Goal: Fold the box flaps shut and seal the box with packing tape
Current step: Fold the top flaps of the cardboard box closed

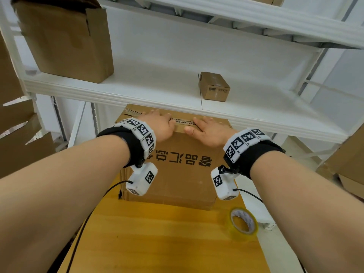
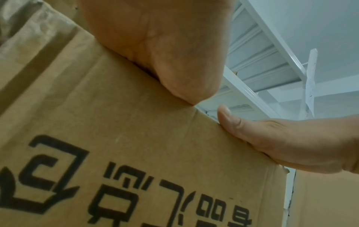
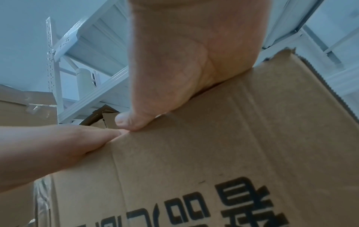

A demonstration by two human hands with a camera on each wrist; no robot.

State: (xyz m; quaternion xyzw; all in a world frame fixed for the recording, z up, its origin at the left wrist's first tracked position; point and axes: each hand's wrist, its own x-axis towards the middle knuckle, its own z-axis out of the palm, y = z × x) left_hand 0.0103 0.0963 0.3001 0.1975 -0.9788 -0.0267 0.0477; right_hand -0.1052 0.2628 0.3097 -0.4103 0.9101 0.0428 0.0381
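Observation:
A brown cardboard box [image 1: 177, 174] with black printed characters on its near side stands on the wooden table [image 1: 167, 243], partly under a white shelf. Both hands lie on its top at the near edge. My left hand [image 1: 157, 125] presses the flaps left of centre, my right hand [image 1: 210, 131] just to its right. The zigzag flap seam [image 1: 183, 121] shows between them. In the left wrist view my left hand [image 2: 155, 46] bears on the box [image 2: 136, 138] edge. In the right wrist view my right hand [image 3: 184, 61] does the same. A roll of clear packing tape [image 1: 244, 223] lies on the table at the right.
The white shelf board [image 1: 157, 91] overhangs the far part of the box. On it stand a small sealed carton [image 1: 214, 86] and a large open carton [image 1: 65, 40]. More cardboard is at the far left [image 1: 19, 134] and far right [image 1: 346, 164].

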